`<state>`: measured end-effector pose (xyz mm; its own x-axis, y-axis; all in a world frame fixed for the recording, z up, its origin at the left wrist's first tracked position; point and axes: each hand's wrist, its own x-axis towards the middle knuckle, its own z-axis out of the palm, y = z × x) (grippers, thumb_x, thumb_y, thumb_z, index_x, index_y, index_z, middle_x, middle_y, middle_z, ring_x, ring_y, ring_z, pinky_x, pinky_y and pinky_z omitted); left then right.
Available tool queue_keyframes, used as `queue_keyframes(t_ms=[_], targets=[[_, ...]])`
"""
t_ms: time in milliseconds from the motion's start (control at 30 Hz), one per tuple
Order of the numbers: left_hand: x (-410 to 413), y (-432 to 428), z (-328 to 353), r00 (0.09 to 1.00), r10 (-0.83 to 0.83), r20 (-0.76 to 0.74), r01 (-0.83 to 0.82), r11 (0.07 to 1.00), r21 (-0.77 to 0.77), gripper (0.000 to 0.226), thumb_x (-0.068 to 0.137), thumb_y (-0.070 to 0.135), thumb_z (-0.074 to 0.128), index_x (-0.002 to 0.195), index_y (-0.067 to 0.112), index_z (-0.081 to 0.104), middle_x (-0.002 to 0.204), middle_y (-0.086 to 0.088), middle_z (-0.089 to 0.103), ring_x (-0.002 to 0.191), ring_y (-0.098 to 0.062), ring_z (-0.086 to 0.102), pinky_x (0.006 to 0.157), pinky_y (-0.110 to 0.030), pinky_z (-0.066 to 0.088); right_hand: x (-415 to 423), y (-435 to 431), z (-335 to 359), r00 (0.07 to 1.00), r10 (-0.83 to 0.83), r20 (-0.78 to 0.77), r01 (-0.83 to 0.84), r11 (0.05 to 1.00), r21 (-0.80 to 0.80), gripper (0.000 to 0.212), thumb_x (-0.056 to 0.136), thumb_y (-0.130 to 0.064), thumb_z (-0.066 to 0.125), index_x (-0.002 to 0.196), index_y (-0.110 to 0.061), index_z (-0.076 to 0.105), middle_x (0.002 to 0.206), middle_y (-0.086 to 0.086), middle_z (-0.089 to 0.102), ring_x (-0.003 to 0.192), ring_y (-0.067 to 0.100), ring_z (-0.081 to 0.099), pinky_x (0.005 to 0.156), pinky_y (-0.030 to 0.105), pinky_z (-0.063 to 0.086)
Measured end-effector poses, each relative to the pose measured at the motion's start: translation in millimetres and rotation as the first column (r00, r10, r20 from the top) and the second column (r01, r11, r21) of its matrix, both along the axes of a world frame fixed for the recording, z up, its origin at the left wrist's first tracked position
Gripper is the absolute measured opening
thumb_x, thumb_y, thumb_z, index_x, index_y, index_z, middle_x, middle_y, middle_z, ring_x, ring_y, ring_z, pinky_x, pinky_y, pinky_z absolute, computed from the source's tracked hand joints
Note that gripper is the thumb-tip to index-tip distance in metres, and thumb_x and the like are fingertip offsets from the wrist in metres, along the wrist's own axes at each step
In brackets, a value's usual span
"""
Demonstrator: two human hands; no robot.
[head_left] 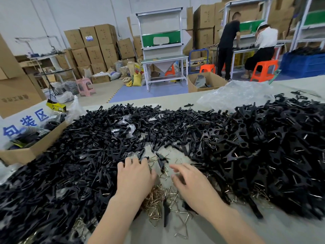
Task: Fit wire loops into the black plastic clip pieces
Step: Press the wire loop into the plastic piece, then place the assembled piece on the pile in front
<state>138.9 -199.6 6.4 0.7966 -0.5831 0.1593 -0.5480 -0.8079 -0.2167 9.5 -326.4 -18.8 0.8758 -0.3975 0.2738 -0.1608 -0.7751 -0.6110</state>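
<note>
Lower centre, the left hand (134,175) is laid on clips (84,155), fingers spread; the right hand (190,180) is held near loops (156,197), fingers slack, empty.

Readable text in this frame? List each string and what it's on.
"包装区": blue characters on the white sheet at the left edge.
Yellow-and-black packet: lettering blurred, unreadable.
Large carton at far left: print upside down, not legible.
Stacked cartons: blue label and print too small to read.
</note>
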Motion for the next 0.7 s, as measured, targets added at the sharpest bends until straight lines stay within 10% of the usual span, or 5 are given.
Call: queue_keyframes(t_ms=[233, 433, 567, 700], targets=[[-6.6, -3.6, -4.9, 0.978, -0.190, -0.088, 0.185, 0.981, -0.058, 0.035, 0.106, 0.032, 0.035, 0.139, 0.023, 0.044, 0.136, 0.001, 0.050, 0.129, -0.022, 0.042, 0.105, -0.035, 0.035, 42.2, 3.4, 14.6, 0.979, -0.111, -0.171, 0.091, 0.989, -0.118, 0.039, 0.103, -0.046, 0.046, 0.136, -0.029, 0.055, 0.128, -0.003, 0.058, 0.116, 0.019, 0.057, 0.092, 0.034, 0.045], [-16.2, 28.0, -8.5, 0.958, -0.255, -0.134, 0.123, 0.783, -0.610, 0.035, 0.104, 0.023, 0.046, 0.138, 0.022, 0.051, 0.126, 0.010, 0.048, 0.094, -0.005, 0.056, 0.076, -0.018, 0.045, 57.5, 8.5, 15.8, 0.963, -0.099, -0.252, 0.057, 0.984, -0.169, 0.031, 0.099, -0.040, 0.057, 0.126, -0.026, 0.061, 0.121, -0.001, 0.059, 0.105, 0.018, 0.060, 0.086, 0.032, 0.048], [-22.2, 32.7, -5.0, 0.961, -0.255, -0.105, 0.094, 0.661, -0.745, 0.018, 0.101, 0.020, 0.051, 0.117, 0.025, 0.057, 0.114, 0.014, 0.056, 0.075, -0.008, 0.060, 0.068, -0.028, 0.049, 33.3, 2.3, 21.4, 0.998, -0.038, -0.058, 0.045, 0.990, 0.133, 0.023, 0.099, -0.027, 0.060, 0.120, -0.033, 0.067, 0.091, -0.022, 0.061, 0.074, -0.002, 0.061, 0.072, 0.016, 0.054], [-27.5, 22.6, 2.6, 0.961, -0.268, -0.062, 0.126, 0.630, -0.767, 0.015, 0.100, 0.024, 0.046, 0.111, 0.024, 0.056, 0.108, 0.008, 0.059, 0.073, -0.020, 0.058, 0.072, -0.042, 0.050, -1.4, -5.6, 24.5, 0.982, 0.042, 0.186, -0.146, 0.796, 0.587, 0.020, 0.102, -0.022, 0.058, 0.101, -0.036, 0.072, 0.094, -0.009, 0.076, 0.087, 0.008, 0.071, 0.080, 0.024, 0.057]])
